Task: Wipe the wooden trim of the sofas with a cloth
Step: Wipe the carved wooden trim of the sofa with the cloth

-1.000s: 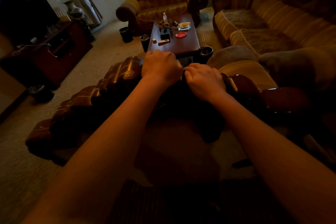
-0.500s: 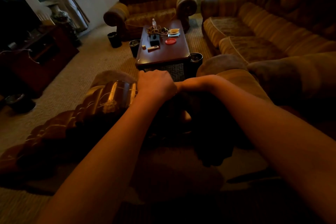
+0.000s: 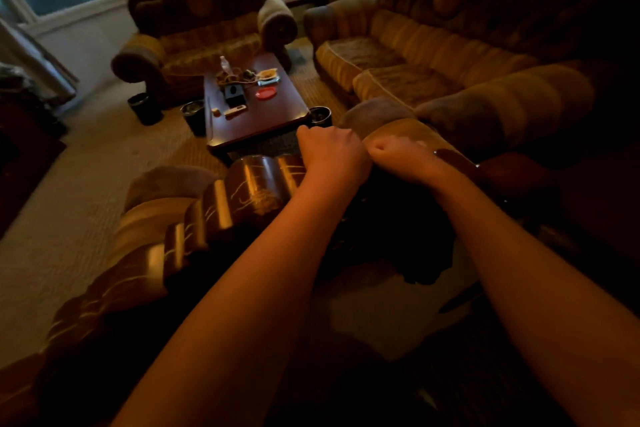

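I stand behind a sofa whose glossy carved wooden trim runs along the top of its back, from lower left up to the centre. My left hand and my right hand sit side by side on the crest of that trim, knuckles up and fingers curled. Both grip a dark cloth that drapes down the sofa's back below them. The cloth is nearly black in the dim light, and its edges under the hands are hard to make out.
Beyond the sofa stands a dark red coffee table with small items on it. Small dark bins stand around it. An armchair faces me under the window, and a long striped sofa runs along the right.
My right hand had bent over the far side of the crest and is now back on top beside the left. Both hands stay together on the cloth; my view has shifted right.
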